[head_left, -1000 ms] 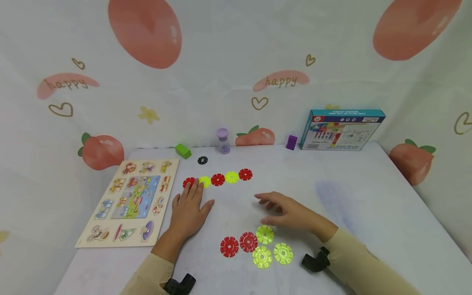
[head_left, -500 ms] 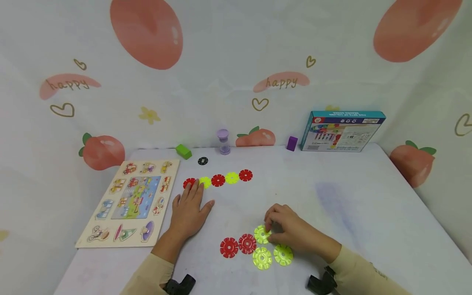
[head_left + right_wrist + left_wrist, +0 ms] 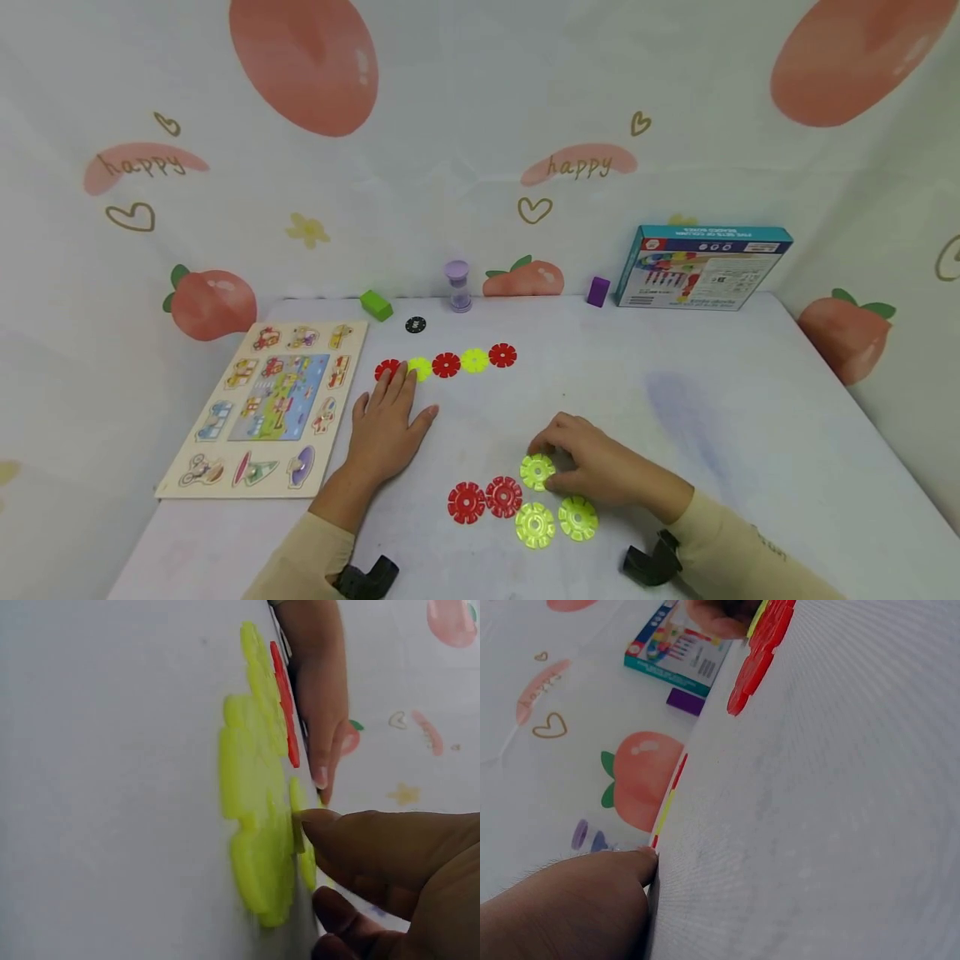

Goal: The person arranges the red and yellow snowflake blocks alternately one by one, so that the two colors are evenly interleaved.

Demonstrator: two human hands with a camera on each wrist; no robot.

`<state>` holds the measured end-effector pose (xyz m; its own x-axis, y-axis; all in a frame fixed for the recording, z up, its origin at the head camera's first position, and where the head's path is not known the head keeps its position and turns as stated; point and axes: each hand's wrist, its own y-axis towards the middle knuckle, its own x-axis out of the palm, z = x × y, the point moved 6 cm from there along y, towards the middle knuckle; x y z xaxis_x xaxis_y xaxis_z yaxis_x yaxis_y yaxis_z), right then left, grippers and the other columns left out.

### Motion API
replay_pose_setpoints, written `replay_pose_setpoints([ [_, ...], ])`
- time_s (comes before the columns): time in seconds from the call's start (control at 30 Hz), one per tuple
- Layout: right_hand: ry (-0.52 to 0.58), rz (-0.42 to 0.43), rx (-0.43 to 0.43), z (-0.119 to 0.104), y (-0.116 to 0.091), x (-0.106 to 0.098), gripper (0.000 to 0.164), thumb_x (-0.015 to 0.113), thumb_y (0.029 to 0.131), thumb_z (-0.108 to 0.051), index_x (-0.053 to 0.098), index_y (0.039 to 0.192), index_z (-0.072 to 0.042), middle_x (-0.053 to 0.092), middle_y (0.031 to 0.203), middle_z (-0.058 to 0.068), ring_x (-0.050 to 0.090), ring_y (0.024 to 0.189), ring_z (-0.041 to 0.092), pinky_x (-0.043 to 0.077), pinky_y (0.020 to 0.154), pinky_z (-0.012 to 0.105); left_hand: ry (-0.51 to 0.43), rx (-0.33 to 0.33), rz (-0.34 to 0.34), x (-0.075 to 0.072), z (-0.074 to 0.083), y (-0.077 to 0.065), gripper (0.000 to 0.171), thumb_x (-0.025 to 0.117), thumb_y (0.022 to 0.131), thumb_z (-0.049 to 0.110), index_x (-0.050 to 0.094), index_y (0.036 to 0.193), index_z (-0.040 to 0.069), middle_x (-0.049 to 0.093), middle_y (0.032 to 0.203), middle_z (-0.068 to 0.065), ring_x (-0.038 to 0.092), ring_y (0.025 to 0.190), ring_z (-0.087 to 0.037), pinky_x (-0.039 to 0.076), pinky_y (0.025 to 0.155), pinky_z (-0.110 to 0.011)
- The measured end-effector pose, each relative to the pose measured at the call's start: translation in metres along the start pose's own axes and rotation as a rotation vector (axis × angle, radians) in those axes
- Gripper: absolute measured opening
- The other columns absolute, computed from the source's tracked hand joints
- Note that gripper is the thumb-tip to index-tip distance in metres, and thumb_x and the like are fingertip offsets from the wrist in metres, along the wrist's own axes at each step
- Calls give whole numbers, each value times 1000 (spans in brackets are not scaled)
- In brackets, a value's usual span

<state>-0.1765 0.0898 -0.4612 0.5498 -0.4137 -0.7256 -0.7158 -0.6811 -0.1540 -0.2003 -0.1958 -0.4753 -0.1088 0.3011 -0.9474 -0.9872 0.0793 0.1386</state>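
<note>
My left hand (image 3: 388,429) lies flat on the table with its fingers extended. Its fingertips touch the left end of a row of notched plastic discs, covering parts of a red disc (image 3: 386,367) and a yellow-green disc (image 3: 422,369). Beyond them the row continues with a red disc (image 3: 446,365), a yellow disc (image 3: 474,360) and another red disc (image 3: 502,355). My right hand (image 3: 592,458) pinches a yellow-green notched disc (image 3: 537,472) between thumb and fingers. Close by lie two red discs (image 3: 504,497) and two more yellow-green discs (image 3: 535,525).
A wooden picture puzzle board (image 3: 262,408) lies at the left. Along the back stand a green block (image 3: 377,305), a purple sand timer (image 3: 458,286), a purple block (image 3: 597,292) and a toy box (image 3: 701,268). A black round chip (image 3: 416,325) lies behind the row.
My right hand has come down toward the near discs and taken a yellow-green one by its edge, shifting it slightly. My left hand keeps its place.
</note>
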Motion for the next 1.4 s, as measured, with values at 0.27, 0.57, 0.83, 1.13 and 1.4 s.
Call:
replay_pose_setpoints([
  [0.27,181,5,64,5,10,-11,34,75,84,-21,55,112,-26,58,93,-5,54,86,17,49,73,31,-2,-6,-8,-1,1,0,76,51,92,54,30,151,11,20,157,-9,10,143,-31,10,106,-61],
  [0.57,430,340,260,51,51,-58,13,63,93,-12,63,106,-14,62,100,5,59,87,23,54,74,31,2,-10,-14,0,1,0,76,51,92,54,29,151,12,19,157,-8,9,143,-30,9,107,-61],
  [0.83,294,364,355,62,73,-68,44,64,93,-27,54,135,-21,53,127,3,55,99,25,52,79,37,7,-11,-16,1,0,0,76,51,92,54,30,151,12,19,157,-8,8,143,-30,9,107,-61],
  [1.13,-335,190,209,33,74,-58,66,65,88,-43,45,144,-15,30,153,7,23,137,36,27,100,63,10,-7,-8,-2,2,1,75,51,92,54,30,151,12,19,157,-8,8,143,-30,10,107,-61],
  [1.4,-373,136,238,39,81,-53,75,60,87,-57,35,150,-25,18,158,0,11,141,34,20,100,65,-8,-13,-11,-2,3,0,75,52,92,53,31,151,11,20,157,-8,9,143,-30,9,107,-61],
])
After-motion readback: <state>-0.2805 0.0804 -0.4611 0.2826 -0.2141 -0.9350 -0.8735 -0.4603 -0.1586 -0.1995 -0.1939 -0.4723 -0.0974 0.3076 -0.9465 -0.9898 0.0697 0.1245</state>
